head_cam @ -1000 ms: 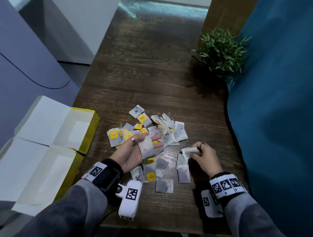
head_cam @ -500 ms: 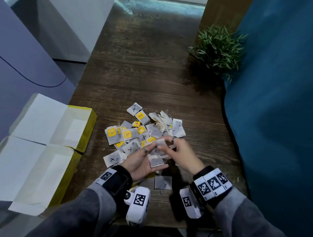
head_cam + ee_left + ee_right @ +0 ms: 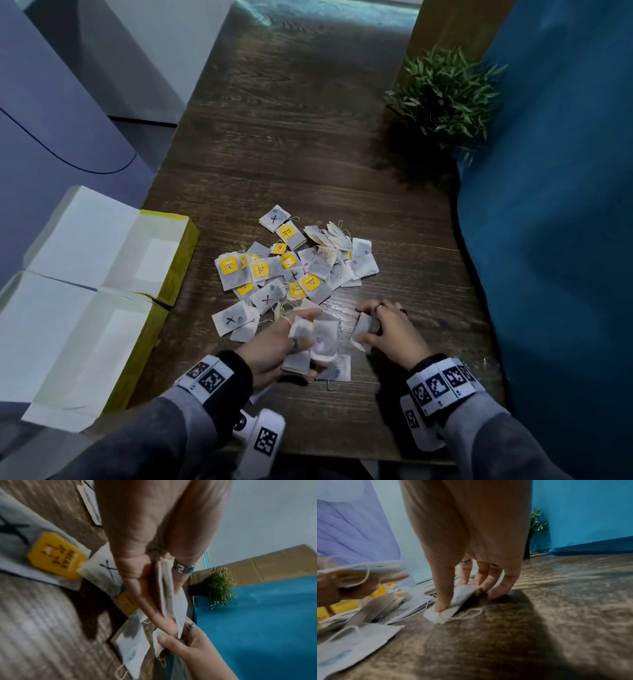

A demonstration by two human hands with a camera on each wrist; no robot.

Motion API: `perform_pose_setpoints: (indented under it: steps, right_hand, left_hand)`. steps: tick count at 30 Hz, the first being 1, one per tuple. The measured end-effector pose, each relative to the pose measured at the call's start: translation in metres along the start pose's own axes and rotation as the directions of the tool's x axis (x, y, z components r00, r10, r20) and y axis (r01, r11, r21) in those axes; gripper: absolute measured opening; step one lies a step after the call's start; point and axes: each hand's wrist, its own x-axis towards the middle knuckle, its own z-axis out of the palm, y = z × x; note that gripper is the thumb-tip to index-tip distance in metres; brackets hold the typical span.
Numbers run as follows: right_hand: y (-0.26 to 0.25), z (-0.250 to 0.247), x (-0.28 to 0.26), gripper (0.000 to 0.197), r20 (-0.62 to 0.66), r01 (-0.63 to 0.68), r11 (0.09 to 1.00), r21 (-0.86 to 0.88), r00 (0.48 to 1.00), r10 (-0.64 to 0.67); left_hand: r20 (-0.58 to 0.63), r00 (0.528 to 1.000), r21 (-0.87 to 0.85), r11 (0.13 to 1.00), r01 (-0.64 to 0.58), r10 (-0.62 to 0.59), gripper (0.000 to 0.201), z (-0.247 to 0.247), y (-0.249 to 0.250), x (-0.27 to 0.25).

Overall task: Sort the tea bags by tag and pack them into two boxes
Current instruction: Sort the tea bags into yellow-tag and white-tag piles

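Paper tea bags (image 3: 294, 270) are heaped mid-counter (image 3: 308, 144), and both yellow boxes (image 3: 102, 274) at its left edge look unfilled. A loose stack (image 3: 317, 337) is gripped by the left hand (image 3: 274, 346), fingers (image 3: 154, 601) curled round it. One bag (image 3: 453, 601) is pinched against the wood by the right hand (image 3: 390, 332). Strings (image 3: 467, 614) could be snagged and neighbours dragged along. With purple, crossed and yellow tags mixed, a bag could be misfiled, or the stack could fan apart and spill.
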Motion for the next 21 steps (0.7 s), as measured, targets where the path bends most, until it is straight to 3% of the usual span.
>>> perform_pose_setpoints:
  steps: [2,4,7,11,13,16,17,18,19,21]
  right_hand:
    - [0.004,0.003,0.0,0.026,-0.023,-0.006,1.0,-0.022,1.0,0.006]
    - [0.004,0.0,-0.003,0.022,-0.083,0.015,1.0,0.013,0.996,-0.014]
    - [0.001,-0.011,-0.008,0.022,-0.2,0.1,0.942,0.321,0.979,-0.036]
    - [-0.013,-0.023,-0.009,0.014,-0.141,0.114,0.626,0.772,0.99,-0.006]
    - [-0.028,-0.022,-0.005,0.022,-0.07,0.077,0.463,0.883,0.997,-0.031]
    - [-0.058,-0.014,0.003,0.023,0.048,-0.013,0.323,0.946,0.994,-0.101]
    - [-0.068,-0.011,0.007,0.026,0.087,-0.051,0.318,0.947,0.991,-0.1]
    - [-0.079,-0.007,0.011,0.026,0.111,-0.067,0.383,0.921,0.989,-0.094]
    - [-0.088,-0.003,0.016,0.021,0.107,-0.044,0.522,0.852,0.99,-0.091]
    - [-0.105,0.005,0.026,0.013,0.101,0.081,0.848,0.524,0.983,-0.156]
  left_hand:
    - [0.007,1.0,0.017,0.999,0.028,-0.028,0.037,0.0,-0.006,-0.004]
    - [-0.014,0.999,0.061,0.997,0.042,-0.041,0.037,-0.001,-0.011,-0.007]
    - [-0.018,0.999,0.152,0.988,0.034,-0.032,0.029,-0.002,-0.014,-0.012]
    - [-0.115,0.993,0.279,0.959,0.046,-0.014,0.028,-0.011,-0.014,-0.019]
    - [-0.147,0.989,0.315,0.948,0.04,0.007,0.026,-0.018,-0.015,-0.024]
    - [-0.162,0.987,0.303,0.952,0.031,0.02,0.025,-0.027,-0.015,-0.034]
    - [-0.185,0.982,0.319,0.947,0.031,0.03,0.026,-0.032,-0.016,-0.036]
    - [-0.207,0.977,0.34,0.94,0.03,0.044,0.028,-0.035,-0.015,-0.037]
    - [-0.224,0.973,0.36,0.932,0.033,0.052,0.029,-0.04,-0.015,-0.038]
    - [-0.24,0.969,0.387,0.921,0.046,0.053,0.031,-0.046,-0.016,-0.04]
